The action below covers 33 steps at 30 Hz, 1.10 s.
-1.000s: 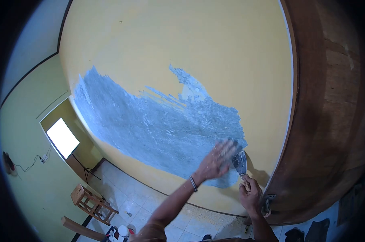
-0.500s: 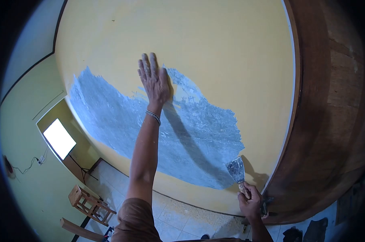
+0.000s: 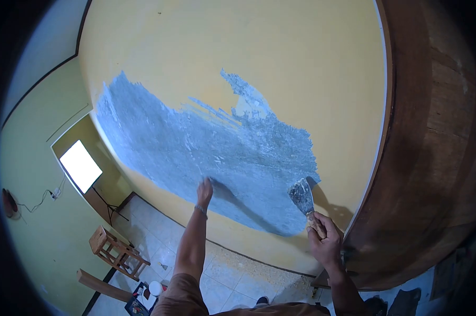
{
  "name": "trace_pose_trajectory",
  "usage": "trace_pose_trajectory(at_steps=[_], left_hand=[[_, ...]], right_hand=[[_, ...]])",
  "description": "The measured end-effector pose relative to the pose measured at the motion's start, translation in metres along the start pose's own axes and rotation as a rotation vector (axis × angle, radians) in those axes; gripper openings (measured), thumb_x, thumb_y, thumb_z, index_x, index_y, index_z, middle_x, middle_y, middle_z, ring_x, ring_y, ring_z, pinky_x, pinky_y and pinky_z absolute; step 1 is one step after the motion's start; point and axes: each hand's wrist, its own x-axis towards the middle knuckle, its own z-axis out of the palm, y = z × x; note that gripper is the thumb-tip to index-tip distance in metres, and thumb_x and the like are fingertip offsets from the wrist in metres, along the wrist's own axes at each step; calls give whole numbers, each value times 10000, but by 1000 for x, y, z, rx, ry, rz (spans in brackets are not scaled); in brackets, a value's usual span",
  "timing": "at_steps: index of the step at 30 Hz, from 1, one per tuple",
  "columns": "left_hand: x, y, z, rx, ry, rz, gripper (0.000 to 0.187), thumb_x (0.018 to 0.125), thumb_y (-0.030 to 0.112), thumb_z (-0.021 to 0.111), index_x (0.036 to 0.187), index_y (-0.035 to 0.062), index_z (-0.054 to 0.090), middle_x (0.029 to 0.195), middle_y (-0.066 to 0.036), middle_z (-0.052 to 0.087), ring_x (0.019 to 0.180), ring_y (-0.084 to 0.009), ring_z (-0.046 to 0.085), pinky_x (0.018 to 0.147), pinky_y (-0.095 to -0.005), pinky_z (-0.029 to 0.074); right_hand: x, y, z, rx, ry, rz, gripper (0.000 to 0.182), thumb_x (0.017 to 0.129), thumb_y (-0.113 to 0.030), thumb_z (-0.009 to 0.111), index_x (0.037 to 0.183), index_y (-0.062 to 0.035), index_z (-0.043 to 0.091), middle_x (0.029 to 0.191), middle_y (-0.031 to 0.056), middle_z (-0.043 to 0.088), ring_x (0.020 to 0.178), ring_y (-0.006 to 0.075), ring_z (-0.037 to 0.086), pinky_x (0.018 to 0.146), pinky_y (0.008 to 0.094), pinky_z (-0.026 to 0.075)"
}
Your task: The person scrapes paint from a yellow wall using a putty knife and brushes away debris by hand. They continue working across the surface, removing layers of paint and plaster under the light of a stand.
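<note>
My right hand (image 3: 326, 241) grips the handle of a putty knife (image 3: 302, 198), its wide blade pointing up and crusted with pale residue. The blade overlaps the right edge of a rough grey-blue patch (image 3: 159, 139) on the yellow wall (image 3: 311, 68). My left hand (image 3: 204, 193), small and slightly blurred, is curled with the fingers drawn in, in front of the lower part of the patch. Nothing shows in it. A bracelet circles that wrist, and the arm casts a long shadow down to the right across the patch.
Brown wooden panelling (image 3: 432, 158) borders the wall at right. Crumbs lie on the tiled floor (image 3: 214, 289) along the wall's base. At left stand a lit lamp panel (image 3: 81, 166) on a stand, a wooden stool (image 3: 117, 253) and a dark tray (image 3: 138, 303) beside a white round container (image 3: 155, 288).
My left hand has come down from flat, spread fingers on the upper wall and has curled. The right hand and putty knife have shifted slightly up and left in view.
</note>
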Motion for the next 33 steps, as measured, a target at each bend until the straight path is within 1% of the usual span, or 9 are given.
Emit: trace_pose_trajectory(at_steps=[2, 5, 12, 20, 23, 26, 29, 31, 33], left_hand=[[-21, -75, 43, 19, 20, -182, 400, 868, 362, 570, 888, -6, 725, 991, -306, 667, 1031, -493, 620, 912, -497, 502], [-80, -123, 71, 156, -4, 25, 249, 816, 279, 607, 817, 65, 735, 898, -199, 702, 869, -418, 680, 782, -503, 542], [-153, -145, 100, -81, -153, -51, 287, 853, 279, 618, 1008, 94, 772, 996, -196, 713, 958, -368, 692, 875, -431, 553], [-106, -11, 34, -410, -62, 326, 273, 928, 196, 621, 1132, 40, 717, 1054, -213, 710, 972, -356, 699, 843, -378, 558], [-111, 38, -2, -616, -22, 444, 255, 953, 144, 645, 1152, -5, 705, 1090, -157, 735, 1027, -179, 691, 891, -314, 543], [-127, 50, 2, -757, -172, 352, 315, 962, 163, 651, 1206, -35, 666, 1177, -180, 700, 1090, -195, 666, 900, -322, 540], [-150, 28, 40, -864, -190, 129, 573, 948, 227, 687, 1401, -59, 482, 1305, -213, 622, 1172, -235, 619, 908, -342, 539], [-171, -3, 64, -1189, -289, -386, 990, 831, 393, 799, 1557, 35, 228, 1498, -184, 458, 1229, -304, 576, 927, -331, 528], [-189, -46, 73, -1450, -461, -611, 1101, 820, 441, 800, 1594, 103, 93, 1582, -170, 329, 1310, -357, 479, 1015, -392, 478]], right_hand=[[9, 1, 3, -6, -16, -56, 378, 808, 21, 703, 1180, 43, 640, 1020, 178, 703, 927, 253, 714, 814, 329, 562], [25, -3, 4, -134, -11, -190, 360, 795, 29, 709, 1152, 38, 664, 989, 175, 705, 868, 280, 710, 762, 342, 560], [67, -25, 36, -263, 33, -368, 355, 782, 41, 713, 1135, 33, 682, 885, 172, 696, 762, 291, 689, 663, 357, 541], [113, -63, 133, -195, -8, -412, 281, 790, 18, 697, 1071, 12, 691, 989, 173, 717, 888, 318, 702, 764, 382, 556], [90, -48, 140, -263, 35, -409, 265, 800, 6, 687, 1066, 17, 684, 998, 184, 717, 898, 323, 706, 769, 380, 560], [39, -17, 146, -301, -64, -243, 284, 797, -18, 697, 1077, 25, 672, 966, 168, 726, 852, 277, 719, 768, 361, 558], [-23, 10, 163, -205, -344, 246, 295, 795, -50, 712, 1079, 20, 671, 934, 131, 735, 815, 215, 714, 763, 341, 552], [-62, 30, 179, -174, -403, 445, 390, 809, -39, 729, 1188, 12, 651, 926, 107, 736, 724, 139, 679, 687, 289, 553], [-92, 53, 194, -141, -485, 488, 469, 825, -51, 721, 1281, -21, 617, 939, 123, 739, 711, 152, 688, 677, 270, 553]])
